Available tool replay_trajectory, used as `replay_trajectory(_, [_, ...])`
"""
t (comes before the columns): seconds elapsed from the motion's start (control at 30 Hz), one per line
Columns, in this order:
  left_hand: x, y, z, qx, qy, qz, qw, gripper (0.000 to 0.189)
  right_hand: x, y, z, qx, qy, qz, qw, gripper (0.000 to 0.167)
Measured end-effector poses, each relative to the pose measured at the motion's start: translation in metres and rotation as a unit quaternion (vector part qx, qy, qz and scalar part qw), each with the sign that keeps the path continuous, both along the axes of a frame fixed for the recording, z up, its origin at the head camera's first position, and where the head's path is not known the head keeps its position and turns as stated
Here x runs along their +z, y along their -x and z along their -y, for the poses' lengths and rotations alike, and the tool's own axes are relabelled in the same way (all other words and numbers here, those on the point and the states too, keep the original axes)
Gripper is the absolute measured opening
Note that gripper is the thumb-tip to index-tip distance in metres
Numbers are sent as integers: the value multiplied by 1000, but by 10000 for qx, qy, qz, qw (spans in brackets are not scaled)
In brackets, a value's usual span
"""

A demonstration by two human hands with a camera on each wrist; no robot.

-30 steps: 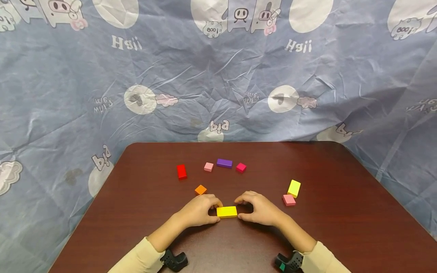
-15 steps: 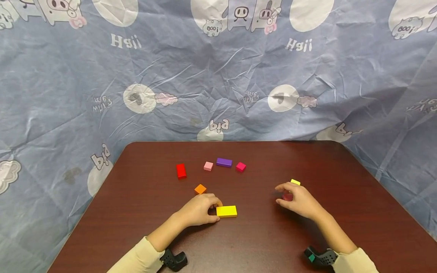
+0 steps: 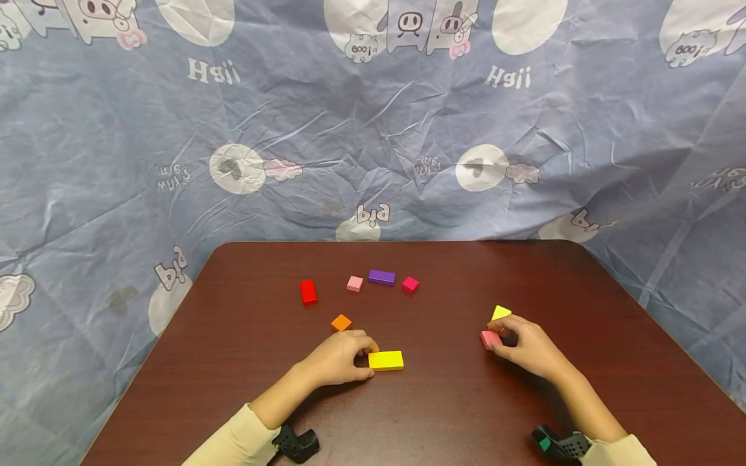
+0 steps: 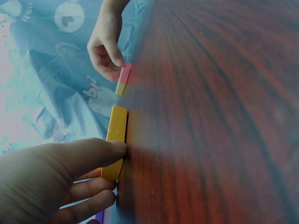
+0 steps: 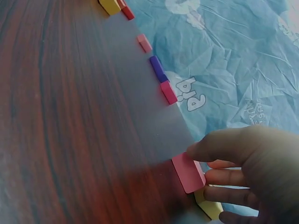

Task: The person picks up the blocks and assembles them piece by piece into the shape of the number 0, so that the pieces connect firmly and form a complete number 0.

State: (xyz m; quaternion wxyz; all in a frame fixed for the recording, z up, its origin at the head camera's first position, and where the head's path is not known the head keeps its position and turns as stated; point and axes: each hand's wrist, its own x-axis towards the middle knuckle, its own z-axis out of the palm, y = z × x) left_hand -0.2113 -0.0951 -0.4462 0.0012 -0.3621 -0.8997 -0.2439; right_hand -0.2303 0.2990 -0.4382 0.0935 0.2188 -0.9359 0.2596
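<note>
In the head view my left hand (image 3: 340, 361) rests at the left end of a yellow rectangular block (image 3: 386, 361), pinching it between thumb and fingers. The left wrist view shows the thumb across that yellow block (image 4: 117, 126), which lies flat on the table. Over on the right, my right hand (image 3: 527, 346) holds a small pink block (image 3: 489, 339) at its edges, thumb on the near side. Just behind it sits a pale yellow block (image 3: 500, 312), partly covered by the fingers. In the right wrist view the thumb tip meets the corner of the pink block (image 5: 188, 173).
An orange block (image 3: 341, 322) lies just beyond the left hand. Farther back are a red block (image 3: 309, 292), a light pink block (image 3: 355, 283), a purple block (image 3: 381, 277) and a magenta block (image 3: 410, 285). A printed cloth (image 3: 373, 116) hangs behind the brown table (image 3: 408, 427).
My right hand has left the right end of the yellow block, moved right and closed its fingers on the pink block. The left hand stays put with the yellow block.
</note>
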Motion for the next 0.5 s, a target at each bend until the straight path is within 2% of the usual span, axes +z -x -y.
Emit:
replay_trajectory(0.2, [-1,0,0,14,9,33,10000,23,-6,1,1,119,-139,-225,9996,29])
replay_trajectory(0.5, [-1,0,0,23,29,58,10000,23,-10,0,3,73,-97,-143,9998,31])
